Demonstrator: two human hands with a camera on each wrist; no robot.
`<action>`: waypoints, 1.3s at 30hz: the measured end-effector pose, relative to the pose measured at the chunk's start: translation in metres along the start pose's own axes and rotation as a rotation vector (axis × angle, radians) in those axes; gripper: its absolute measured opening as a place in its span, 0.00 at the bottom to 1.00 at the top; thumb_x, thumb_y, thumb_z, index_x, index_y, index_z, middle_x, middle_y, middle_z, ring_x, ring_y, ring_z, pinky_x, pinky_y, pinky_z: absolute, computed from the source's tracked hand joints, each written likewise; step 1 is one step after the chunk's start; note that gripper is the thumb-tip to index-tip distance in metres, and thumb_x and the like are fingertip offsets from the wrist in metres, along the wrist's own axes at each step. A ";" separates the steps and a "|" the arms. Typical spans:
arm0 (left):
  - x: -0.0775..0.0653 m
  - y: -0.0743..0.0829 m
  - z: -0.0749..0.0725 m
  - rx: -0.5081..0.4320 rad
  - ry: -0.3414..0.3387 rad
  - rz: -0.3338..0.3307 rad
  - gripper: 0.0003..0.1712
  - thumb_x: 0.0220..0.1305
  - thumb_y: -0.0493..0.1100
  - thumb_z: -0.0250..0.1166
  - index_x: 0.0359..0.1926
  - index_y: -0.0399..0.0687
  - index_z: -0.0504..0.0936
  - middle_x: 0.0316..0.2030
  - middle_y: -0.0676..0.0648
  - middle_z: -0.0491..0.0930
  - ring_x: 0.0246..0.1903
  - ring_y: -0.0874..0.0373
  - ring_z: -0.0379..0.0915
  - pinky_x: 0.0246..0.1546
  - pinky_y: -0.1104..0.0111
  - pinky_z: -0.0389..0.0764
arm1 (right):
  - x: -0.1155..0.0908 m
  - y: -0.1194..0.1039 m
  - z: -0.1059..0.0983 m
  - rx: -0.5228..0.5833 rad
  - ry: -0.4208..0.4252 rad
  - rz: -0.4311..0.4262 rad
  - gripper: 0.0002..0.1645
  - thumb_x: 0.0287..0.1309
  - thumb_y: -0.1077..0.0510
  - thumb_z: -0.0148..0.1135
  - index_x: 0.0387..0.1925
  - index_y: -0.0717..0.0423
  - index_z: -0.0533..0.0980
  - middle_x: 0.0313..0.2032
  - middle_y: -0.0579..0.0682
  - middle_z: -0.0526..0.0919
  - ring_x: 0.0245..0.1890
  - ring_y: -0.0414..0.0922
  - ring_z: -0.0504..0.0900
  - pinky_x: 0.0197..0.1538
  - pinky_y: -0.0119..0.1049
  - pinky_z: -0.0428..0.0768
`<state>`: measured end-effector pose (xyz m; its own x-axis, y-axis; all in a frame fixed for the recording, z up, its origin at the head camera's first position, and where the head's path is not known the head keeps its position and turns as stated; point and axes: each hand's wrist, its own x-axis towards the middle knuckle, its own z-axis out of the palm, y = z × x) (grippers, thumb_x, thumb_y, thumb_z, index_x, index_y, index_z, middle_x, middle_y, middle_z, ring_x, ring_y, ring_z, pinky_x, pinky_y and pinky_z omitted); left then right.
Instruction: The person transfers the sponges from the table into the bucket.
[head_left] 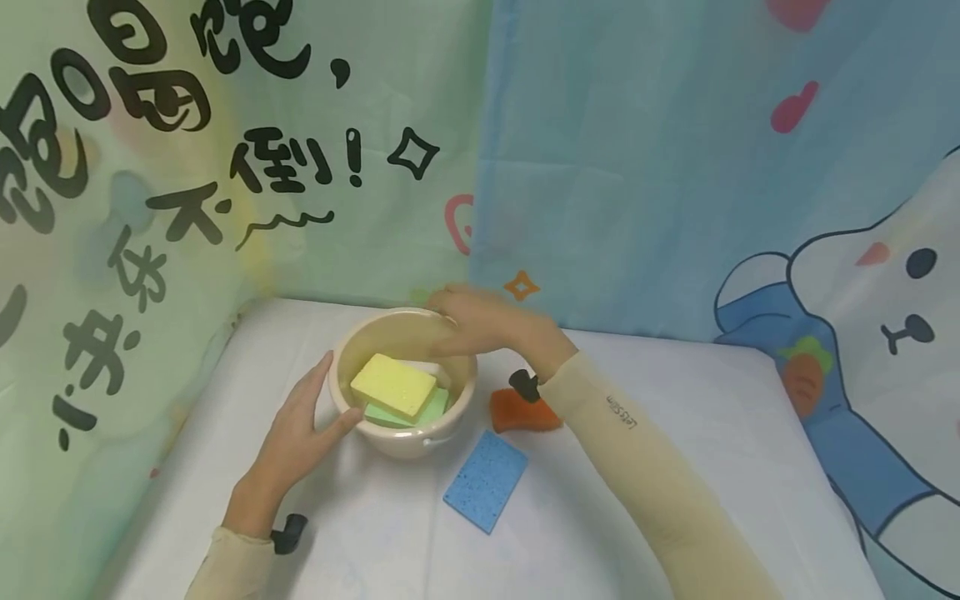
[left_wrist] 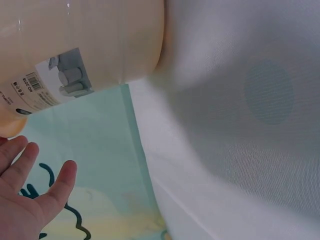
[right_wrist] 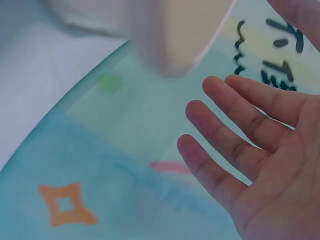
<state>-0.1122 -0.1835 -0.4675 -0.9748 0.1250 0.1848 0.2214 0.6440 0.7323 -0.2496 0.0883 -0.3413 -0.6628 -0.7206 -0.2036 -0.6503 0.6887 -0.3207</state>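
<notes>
A cream-coloured bucket (head_left: pixel 405 446) holds a yellow sponge (head_left: pixel 393 385), with a green sponge (head_left: pixel 431 410) under it and a whitish piece (head_left: pixel 431 371) partly hidden behind. My left hand (head_left: pixel 300 429) is at the bucket's left side, its thumb by the near rim and its fingers extended. Over the far right rim reaches my right hand (head_left: pixel 487 323); the right wrist view shows its fingers straight, spread and apart from the wall. Near the bucket on the right lie an orange sponge (head_left: pixel 521 412), partly behind the forearm, and a blue sponge (head_left: pixel 486 482).
A white cloth covers the table (head_left: pixel 615 517). Printed curtains (head_left: pixel 637 167) hang directly behind its back edge and along the left. A printed label (left_wrist: pixel 55 80) is stuck on the bucket's outer wall. Dark straps show at both wrists.
</notes>
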 end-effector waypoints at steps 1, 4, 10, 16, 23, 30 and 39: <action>0.000 0.000 0.000 -0.001 0.001 0.000 0.52 0.66 0.58 0.66 0.80 0.50 0.48 0.76 0.42 0.53 0.74 0.41 0.48 0.69 0.41 0.55 | -0.004 0.006 0.000 0.017 0.016 0.004 0.40 0.61 0.41 0.65 0.67 0.61 0.69 0.56 0.55 0.76 0.55 0.49 0.75 0.56 0.45 0.77; 0.001 0.000 0.000 -0.001 0.002 0.003 0.52 0.66 0.58 0.66 0.80 0.49 0.48 0.76 0.41 0.53 0.74 0.40 0.49 0.69 0.40 0.55 | -0.017 0.020 0.002 0.065 0.047 0.021 0.44 0.61 0.40 0.66 0.68 0.63 0.67 0.59 0.57 0.75 0.58 0.51 0.74 0.62 0.48 0.74; 0.001 -0.001 0.000 -0.004 -0.001 -0.002 0.52 0.67 0.59 0.65 0.80 0.50 0.47 0.76 0.42 0.53 0.74 0.41 0.48 0.69 0.41 0.55 | -0.041 0.044 0.015 0.112 0.097 0.063 0.43 0.60 0.39 0.68 0.67 0.61 0.68 0.57 0.57 0.76 0.56 0.53 0.75 0.58 0.50 0.76; 0.000 -0.002 0.001 -0.002 0.006 -0.007 0.52 0.67 0.60 0.65 0.80 0.53 0.47 0.76 0.43 0.52 0.74 0.41 0.48 0.69 0.41 0.55 | -0.064 0.060 0.040 0.157 0.087 0.148 0.44 0.59 0.39 0.68 0.67 0.62 0.69 0.57 0.57 0.77 0.57 0.53 0.74 0.59 0.52 0.76; 0.000 -0.003 0.002 -0.004 0.004 -0.004 0.52 0.67 0.61 0.64 0.80 0.54 0.47 0.76 0.43 0.52 0.74 0.42 0.48 0.69 0.40 0.55 | -0.090 0.073 0.076 0.177 0.114 0.144 0.42 0.60 0.44 0.69 0.67 0.63 0.68 0.58 0.58 0.76 0.59 0.55 0.72 0.61 0.54 0.74; 0.000 -0.003 0.002 -0.001 0.003 -0.008 0.52 0.66 0.61 0.64 0.80 0.54 0.47 0.77 0.44 0.52 0.74 0.42 0.48 0.69 0.40 0.55 | -0.107 0.088 0.113 0.192 0.149 0.176 0.45 0.56 0.44 0.73 0.68 0.64 0.68 0.60 0.60 0.76 0.59 0.57 0.71 0.61 0.57 0.72; 0.000 -0.003 0.002 0.008 0.002 -0.010 0.52 0.66 0.61 0.64 0.81 0.55 0.46 0.77 0.43 0.52 0.74 0.42 0.48 0.69 0.40 0.55 | -0.114 0.092 0.135 0.155 0.128 0.269 0.47 0.52 0.47 0.77 0.69 0.59 0.68 0.60 0.54 0.76 0.57 0.53 0.71 0.61 0.53 0.74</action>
<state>-0.1128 -0.1839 -0.4711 -0.9769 0.1169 0.1788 0.2113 0.6515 0.7286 -0.1836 0.2229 -0.4729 -0.8506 -0.4921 -0.1850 -0.3883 0.8253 -0.4100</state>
